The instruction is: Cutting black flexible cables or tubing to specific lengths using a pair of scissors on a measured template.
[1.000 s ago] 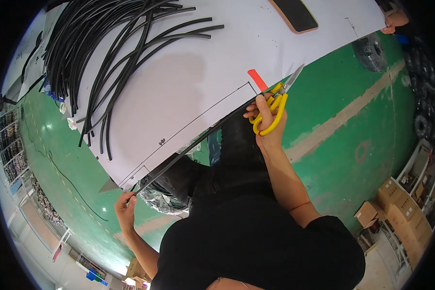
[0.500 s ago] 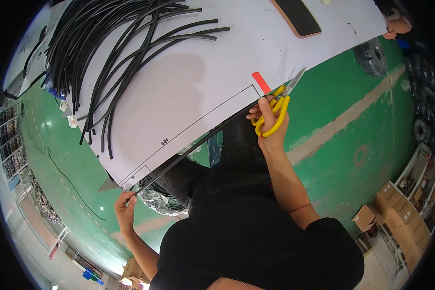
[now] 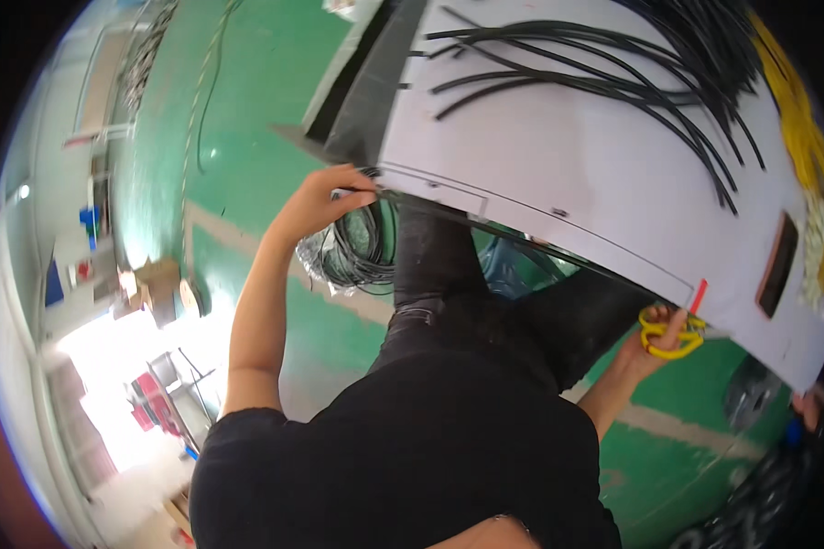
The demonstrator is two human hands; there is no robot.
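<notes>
My left hand (image 3: pixel 325 197) pinches the end of a thin black cable (image 3: pixel 522 240) at the near edge of the white table (image 3: pixel 595 174). The cable runs stretched along that edge, beside a drawn black outline. My right hand (image 3: pixel 661 340) grips yellow-handled scissors (image 3: pixel 670 331) at the cable's other end, just below a small red marker (image 3: pixel 699 295) on the table. Many loose black cables (image 3: pixel 632 82) lie fanned over the tabletop.
A bundle of yellow cables (image 3: pixel 801 137) and a dark flat rectangular object (image 3: pixel 778 265) lie at the table's right. Under the table sits a coil of black cable in clear plastic (image 3: pixel 348 256). Cardboard boxes (image 3: pixel 156 284) stand on the green floor. Another person's hand (image 3: pixel 810 407) shows at the lower right.
The whole view has swung round, so the table now lies at the upper right. Both hands keep their grips at the two ends of the cable along the table edge.
</notes>
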